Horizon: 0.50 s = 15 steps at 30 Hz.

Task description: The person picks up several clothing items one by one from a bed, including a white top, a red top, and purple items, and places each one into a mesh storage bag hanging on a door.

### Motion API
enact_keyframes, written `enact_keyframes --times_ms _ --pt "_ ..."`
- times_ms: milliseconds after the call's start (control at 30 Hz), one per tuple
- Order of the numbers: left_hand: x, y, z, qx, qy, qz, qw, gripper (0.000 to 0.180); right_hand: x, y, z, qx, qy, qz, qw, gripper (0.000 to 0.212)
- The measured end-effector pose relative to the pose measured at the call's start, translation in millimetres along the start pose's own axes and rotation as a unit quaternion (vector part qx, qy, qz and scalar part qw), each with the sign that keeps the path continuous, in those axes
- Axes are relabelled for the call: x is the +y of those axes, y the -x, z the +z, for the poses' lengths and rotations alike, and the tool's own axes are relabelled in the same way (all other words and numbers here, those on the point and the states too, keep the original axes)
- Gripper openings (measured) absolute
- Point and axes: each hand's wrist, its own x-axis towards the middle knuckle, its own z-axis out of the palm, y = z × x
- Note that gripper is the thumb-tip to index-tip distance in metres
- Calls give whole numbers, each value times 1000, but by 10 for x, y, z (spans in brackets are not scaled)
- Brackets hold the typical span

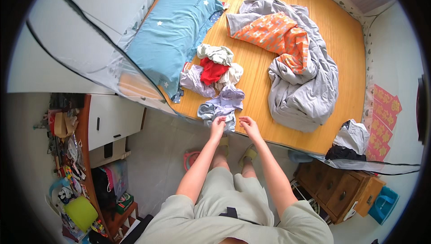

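Note:
My left hand [218, 125] is at the near edge of the bed, over the front of a crumpled lavender and blue-grey garment [226, 100]. Its fingers curve loosely inward and appear to grip nothing; whether they touch the cloth is hard to see. Just right of the same garment, my right hand [248, 126] has its fingers apart, pointing left, and holds nothing. Behind that garment lies a small heap: a red cloth [213, 71], a pale greenish-white cloth [216, 54], a pale lavender cloth [196, 81] and a cream cloth [231, 75].
A blue pillow [166, 33] lies at the bed's left. A grey quilt with an orange patterned side [305, 91] is bunched at the right. Netting with a dark border [134, 71] runs along the bed's edge. A wooden drawer cabinet [327, 188] and a shelf unit [85, 131] flank me.

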Motion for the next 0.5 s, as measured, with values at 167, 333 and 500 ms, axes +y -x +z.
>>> enact_keyframes --times_ms 167,333,500 --pt "-9 -576 -97 37 34 35 998 23 179 -475 195 -9 -17 12 1000 24" --pt "63 -1147 -126 47 44 90 994 26 178 -1113 289 22 -79 -56 995 23" --pt "396 -1679 -50 29 89 132 987 39 -173 -1772 240 97 -48 -84 991 30"
